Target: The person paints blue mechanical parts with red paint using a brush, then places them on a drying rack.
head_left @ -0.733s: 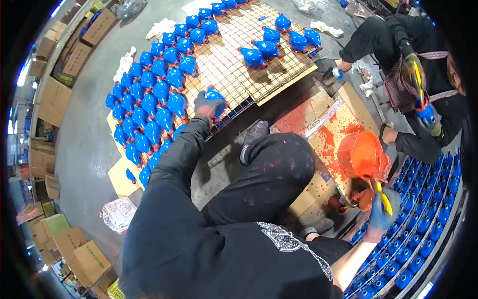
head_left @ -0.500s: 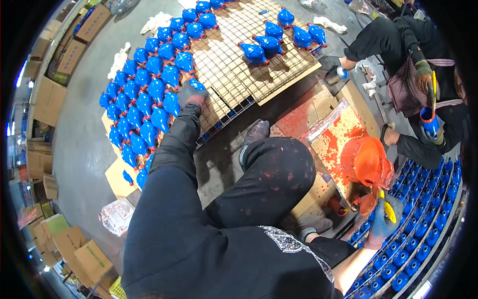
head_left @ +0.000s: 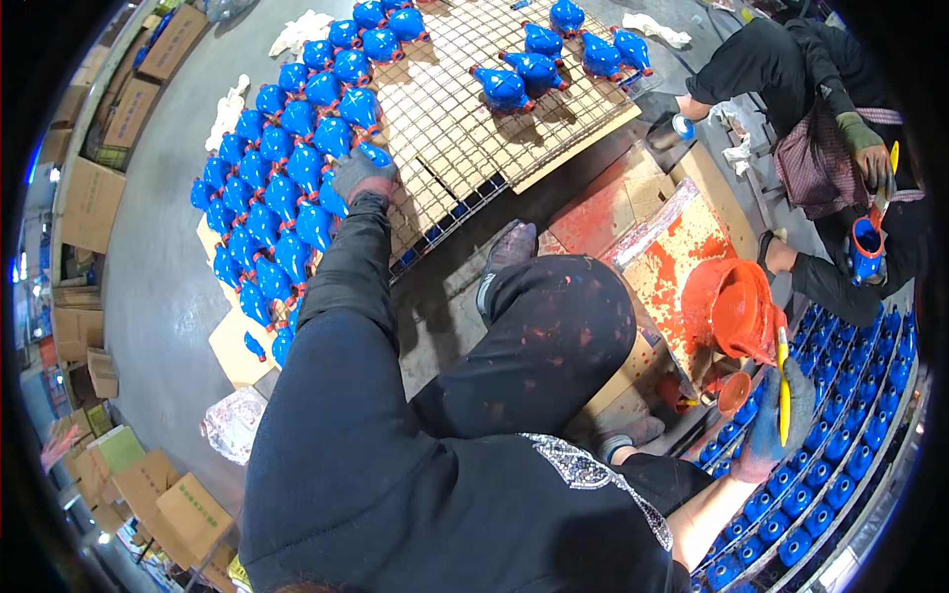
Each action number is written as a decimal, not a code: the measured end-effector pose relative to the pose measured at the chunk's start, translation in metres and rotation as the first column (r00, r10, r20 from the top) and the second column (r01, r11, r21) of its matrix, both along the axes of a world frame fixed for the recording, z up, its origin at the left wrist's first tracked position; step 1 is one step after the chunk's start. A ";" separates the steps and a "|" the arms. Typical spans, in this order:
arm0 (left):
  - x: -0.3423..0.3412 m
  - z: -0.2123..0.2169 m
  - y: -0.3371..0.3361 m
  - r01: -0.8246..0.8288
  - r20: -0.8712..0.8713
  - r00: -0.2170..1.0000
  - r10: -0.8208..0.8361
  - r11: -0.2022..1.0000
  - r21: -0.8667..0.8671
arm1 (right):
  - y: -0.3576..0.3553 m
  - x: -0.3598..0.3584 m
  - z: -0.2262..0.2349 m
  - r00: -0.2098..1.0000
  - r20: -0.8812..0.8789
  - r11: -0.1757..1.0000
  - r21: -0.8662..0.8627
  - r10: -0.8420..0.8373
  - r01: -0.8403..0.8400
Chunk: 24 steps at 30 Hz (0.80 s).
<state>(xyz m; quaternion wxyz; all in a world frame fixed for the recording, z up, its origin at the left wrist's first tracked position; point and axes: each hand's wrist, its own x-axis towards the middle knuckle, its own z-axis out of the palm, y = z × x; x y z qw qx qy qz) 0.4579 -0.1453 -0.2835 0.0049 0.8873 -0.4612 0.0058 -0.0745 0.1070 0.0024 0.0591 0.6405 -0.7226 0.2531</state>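
My left hand (head_left: 362, 176), in a grey glove, reaches out to the left edge of a wire rack (head_left: 465, 119) and closes on a blue figurine (head_left: 374, 153) beside the rows of blue figurines (head_left: 277, 208) standing there. My right hand (head_left: 779, 427), in a paint-stained glove, grips a yellow-handled brush (head_left: 783, 381) low on the right. It hovers beside a small orange cup (head_left: 733, 392) and just under an orange paint bucket (head_left: 727, 306). My dark trouser knee (head_left: 554, 326) lies between the two hands.
A co-worker (head_left: 811, 109) sits at the upper right holding a blue piece (head_left: 866, 247). Rows of blue pieces (head_left: 850, 435) fill a rack along the right edge. Paint-smeared cardboard (head_left: 682, 247) lies by the bucket. Cardboard boxes (head_left: 94, 198) line the left floor.
My left hand has carried the blue figurine leftward along the wire rack's edge to the rows of figurines. My right hand with the brush has stayed by the bucket.
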 end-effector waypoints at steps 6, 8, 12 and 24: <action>-0.020 0.024 0.028 -0.020 -0.215 0.976 -0.020 0.983 -0.181 | -0.014 0.020 0.000 0.980 -0.070 0.976 -0.101 0.185 -0.192; -0.025 -0.009 0.039 0.215 -0.318 0.853 -0.414 0.834 -0.507 | -0.019 0.032 -0.002 0.965 0.020 0.953 -0.168 0.260 -0.253; -0.162 0.114 0.114 0.128 -0.892 -0.069 -0.447 0.882 -0.453 | -0.018 0.051 -0.022 0.820 0.517 0.967 -0.076 0.246 -0.242; -0.232 0.227 0.194 0.157 -0.684 -0.710 -0.167 0.910 -0.385 | -0.060 0.153 -0.030 0.749 0.134 0.760 -0.077 0.649 -0.645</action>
